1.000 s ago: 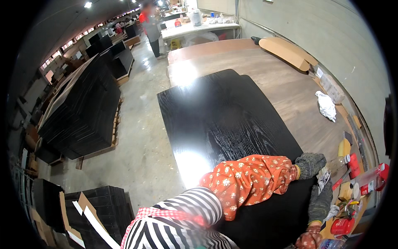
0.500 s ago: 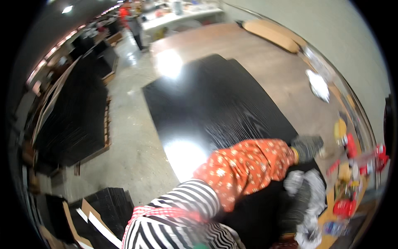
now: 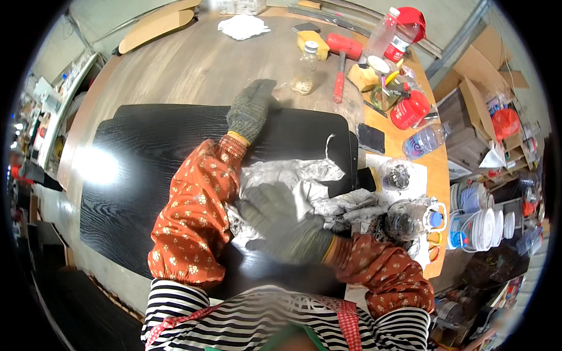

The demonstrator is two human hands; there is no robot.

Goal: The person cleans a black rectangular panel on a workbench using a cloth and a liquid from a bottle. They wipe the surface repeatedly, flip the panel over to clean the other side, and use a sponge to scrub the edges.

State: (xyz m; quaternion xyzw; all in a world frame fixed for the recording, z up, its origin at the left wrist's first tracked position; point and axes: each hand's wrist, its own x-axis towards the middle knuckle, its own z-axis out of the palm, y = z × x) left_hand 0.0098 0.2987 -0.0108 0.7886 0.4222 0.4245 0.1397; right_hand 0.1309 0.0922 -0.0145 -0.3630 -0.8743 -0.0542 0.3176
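On the table (image 3: 158, 76), the long black panel (image 3: 137, 161) stretches sideways, right hand (image 3: 290, 225) splayed, left hand's (image 3: 250, 111) grip unclear.

Glossy panel (image 3: 140, 181), prob. wd, w/ matt cloth (image 3: 275, 171)

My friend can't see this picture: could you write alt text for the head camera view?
A person's gloved right hand is spread over crumpled white cloth on a black wood-grain panel; the gloved left hand is at the panel's far edge. Beyond, a lidded clear jar and red mallet sit on the table.
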